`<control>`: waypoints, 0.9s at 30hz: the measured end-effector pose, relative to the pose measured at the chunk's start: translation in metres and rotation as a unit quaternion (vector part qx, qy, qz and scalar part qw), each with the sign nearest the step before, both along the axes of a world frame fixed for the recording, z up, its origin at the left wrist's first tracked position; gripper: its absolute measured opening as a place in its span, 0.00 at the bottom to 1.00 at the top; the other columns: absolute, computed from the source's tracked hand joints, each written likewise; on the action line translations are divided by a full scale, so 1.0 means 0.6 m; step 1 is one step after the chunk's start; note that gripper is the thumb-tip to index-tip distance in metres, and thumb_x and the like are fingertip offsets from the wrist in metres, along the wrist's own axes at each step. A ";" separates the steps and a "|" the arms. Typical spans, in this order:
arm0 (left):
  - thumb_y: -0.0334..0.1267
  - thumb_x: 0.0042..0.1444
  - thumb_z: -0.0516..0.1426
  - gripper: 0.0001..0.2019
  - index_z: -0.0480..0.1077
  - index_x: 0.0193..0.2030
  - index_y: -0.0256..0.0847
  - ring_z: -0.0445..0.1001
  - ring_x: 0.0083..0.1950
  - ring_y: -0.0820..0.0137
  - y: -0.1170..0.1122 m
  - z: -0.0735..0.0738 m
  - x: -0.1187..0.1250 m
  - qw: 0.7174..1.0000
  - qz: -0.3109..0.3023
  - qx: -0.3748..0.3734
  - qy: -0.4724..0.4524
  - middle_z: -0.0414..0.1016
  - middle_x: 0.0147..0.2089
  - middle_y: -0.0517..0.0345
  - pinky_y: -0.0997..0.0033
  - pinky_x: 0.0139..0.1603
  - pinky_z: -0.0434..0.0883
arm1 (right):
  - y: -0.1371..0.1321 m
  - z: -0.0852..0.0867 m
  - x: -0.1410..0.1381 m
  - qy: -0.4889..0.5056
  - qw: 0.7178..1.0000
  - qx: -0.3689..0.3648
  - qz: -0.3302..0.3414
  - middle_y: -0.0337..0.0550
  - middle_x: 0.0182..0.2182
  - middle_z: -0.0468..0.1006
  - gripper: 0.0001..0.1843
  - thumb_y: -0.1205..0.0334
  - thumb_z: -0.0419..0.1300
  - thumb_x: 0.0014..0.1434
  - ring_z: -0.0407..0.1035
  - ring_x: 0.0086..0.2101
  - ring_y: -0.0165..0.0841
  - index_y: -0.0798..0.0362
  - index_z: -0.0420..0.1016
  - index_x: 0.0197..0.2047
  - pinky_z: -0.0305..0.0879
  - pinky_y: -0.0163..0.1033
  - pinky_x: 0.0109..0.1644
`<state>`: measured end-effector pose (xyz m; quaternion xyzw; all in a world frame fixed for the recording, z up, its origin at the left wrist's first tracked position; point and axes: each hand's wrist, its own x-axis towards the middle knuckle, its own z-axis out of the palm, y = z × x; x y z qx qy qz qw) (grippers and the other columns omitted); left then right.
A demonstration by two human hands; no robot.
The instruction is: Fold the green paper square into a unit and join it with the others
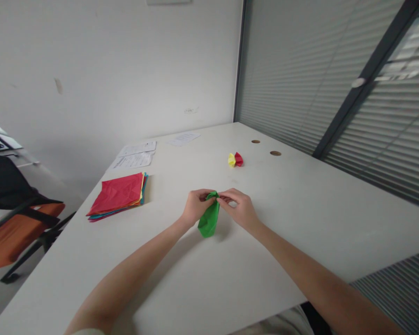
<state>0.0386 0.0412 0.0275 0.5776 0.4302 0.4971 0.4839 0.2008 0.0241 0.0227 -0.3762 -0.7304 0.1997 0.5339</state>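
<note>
A folded green paper (209, 219) is held just above the white table (181, 279), near its middle. My left hand (195, 205) pinches its upper left end with closed fingers. My right hand (239, 205) pinches the same top end from the right, fingertips meeting the left hand's. The lower part of the green paper hangs down towards me.
A stack of coloured paper sheets (118, 195) with red on top lies at the left. A small yellow and red folded piece (235, 159) sits further back. White printed sheets (134, 156) lie at the far left corner. Two round holes (275, 153) mark the tabletop. An orange chair (14, 223) stands left.
</note>
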 end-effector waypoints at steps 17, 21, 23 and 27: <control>0.34 0.44 0.62 0.14 0.70 0.40 0.37 0.72 0.24 0.74 -0.011 0.007 0.004 0.998 0.052 0.005 0.024 0.77 0.27 0.59 0.78 0.24 0.66 | -0.002 0.001 -0.002 0.017 0.999 -0.029 0.020 0.45 0.32 0.77 0.09 0.59 0.60 0.58 0.74 0.30 0.31 0.54 0.77 0.39 0.74 0.37 0.36; 0.39 0.45 0.63 0.11 0.67 0.31 0.37 0.72 0.25 0.74 -0.012 0.006 0.004 0.999 0.045 0.003 0.014 0.75 0.27 0.58 0.78 0.25 0.66 | -0.001 -0.002 -0.002 0.025 0.999 -0.036 0.016 0.45 0.32 0.77 0.10 0.57 0.61 0.58 0.74 0.29 0.32 0.54 0.78 0.38 0.75 0.38 0.36; 0.39 0.46 0.62 0.10 0.67 0.32 0.38 0.72 0.26 0.75 -0.012 0.004 0.004 0.999 0.035 0.020 0.017 0.75 0.28 0.59 0.78 0.26 0.67 | 0.001 -0.005 -0.002 0.034 0.998 -0.043 0.011 0.45 0.32 0.77 0.11 0.56 0.61 0.57 0.74 0.29 0.32 0.54 0.78 0.38 0.75 0.39 0.36; 0.37 0.49 0.59 0.06 0.68 0.32 0.38 0.72 0.30 0.74 -0.010 0.001 0.005 0.997 0.026 0.064 0.023 0.74 0.30 0.59 0.79 0.28 0.68 | 0.006 -0.011 -0.001 0.046 0.997 -0.058 0.008 0.45 0.33 0.78 0.11 0.56 0.62 0.57 0.74 0.30 0.32 0.54 0.78 0.38 0.76 0.39 0.37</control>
